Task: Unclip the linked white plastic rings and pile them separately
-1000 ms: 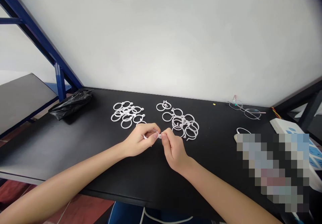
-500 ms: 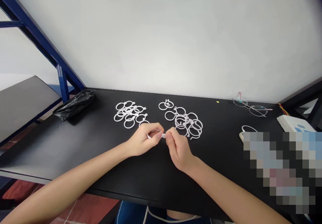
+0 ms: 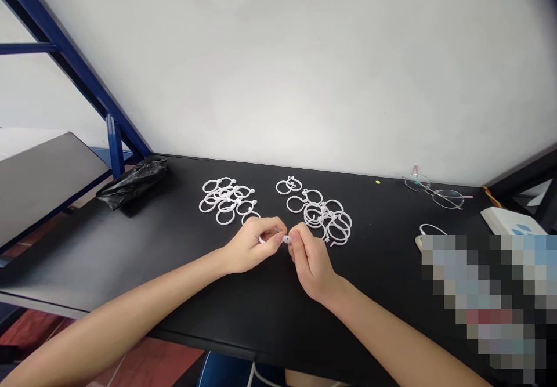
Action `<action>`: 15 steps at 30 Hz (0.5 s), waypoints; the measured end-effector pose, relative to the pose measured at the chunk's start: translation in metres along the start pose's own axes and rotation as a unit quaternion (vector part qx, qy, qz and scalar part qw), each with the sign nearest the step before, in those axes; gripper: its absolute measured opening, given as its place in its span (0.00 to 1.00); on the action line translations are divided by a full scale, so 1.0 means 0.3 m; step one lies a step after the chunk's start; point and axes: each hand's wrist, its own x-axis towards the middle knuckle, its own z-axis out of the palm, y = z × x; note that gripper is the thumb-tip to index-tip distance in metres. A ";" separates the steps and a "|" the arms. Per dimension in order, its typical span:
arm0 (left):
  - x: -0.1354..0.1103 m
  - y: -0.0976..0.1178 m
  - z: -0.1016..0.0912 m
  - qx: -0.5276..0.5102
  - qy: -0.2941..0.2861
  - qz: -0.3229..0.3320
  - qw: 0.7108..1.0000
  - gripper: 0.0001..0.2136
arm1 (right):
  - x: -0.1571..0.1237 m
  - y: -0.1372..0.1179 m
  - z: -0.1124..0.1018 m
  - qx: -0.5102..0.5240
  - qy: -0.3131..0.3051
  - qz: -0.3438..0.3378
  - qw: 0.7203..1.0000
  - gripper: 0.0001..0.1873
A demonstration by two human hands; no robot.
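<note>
Black table (image 3: 108,259) against a plain pale wall, blue steel frame (image 3: 73,73) rising at the far left. Just above the tabletop near its middle, left hand (image 3: 255,246) and right hand (image 3: 310,259) brought fingertip to fingertip, both pinched closed on one small white plastic ring (image 3: 278,238), mostly hidden inside the left fingers with only a short arc and a small knob showing between the two thumbs. Visible arc lying roughly left to right, from one hand to the other, so neither hand nearer than the other; whether the ring is snapped closed cannot be told. Just beyond the left hand, a loose cluster of white rings (image 3: 226,198) flat on the table; just beyond the right hand, a second, more tangled heap of rings (image 3: 324,216). No box or tray in view: both piles bare on the surface. Crumpled black bag (image 3: 130,183) at the far left, spectacles (image 3: 435,192) at the far right by the wall
</note>
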 end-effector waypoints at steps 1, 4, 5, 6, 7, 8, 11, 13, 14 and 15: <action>-0.001 -0.002 0.001 0.001 0.001 0.000 1.000 0.14 | 0.000 0.001 0.000 0.000 0.000 0.001 1.000 0.15; -0.004 -0.001 0.003 0.008 0.010 0.008 1.000 0.13 | 0.001 0.002 -0.001 0.002 0.002 0.007 1.000 0.15; -0.004 0.001 0.003 0.011 0.014 0.011 1.000 0.13 | 0.002 0.002 -0.002 0.003 0.002 0.010 1.000 0.15; -0.004 0.004 0.003 0.013 0.016 0.015 1.000 0.13 | 0.003 0.002 -0.002 0.004 0.003 0.013 1.000 0.15; -0.003 0.006 0.003 0.015 0.019 0.017 1.000 0.12 | 0.004 0.002 -0.002 0.005 0.004 0.015 1.000 0.15; -0.002 0.008 0.003 0.017 0.020 0.018 0.999 0.12 | 0.005 0.001 -0.002 0.006 0.004 0.017 1.000 0.15; 0.003 0.012 0.003 0.021 0.021 0.021 0.999 0.13 | 0.009 -0.002 -0.001 0.008 0.010 0.017 1.000 0.16; 0.006 0.012 0.002 0.023 0.022 0.024 0.999 0.14 | 0.011 -0.004 0.000 0.010 0.016 0.015 1.000 0.16; 0.007 0.012 0.001 0.024 0.022 0.025 0.999 0.14 | 0.012 -0.006 0.001 0.011 0.019 0.015 1.000 0.16; 0.008 0.012 0.000 0.025 0.025 0.025 0.999 0.14 | 0.013 -0.006 0.001 0.012 0.021 0.014 1.000 0.16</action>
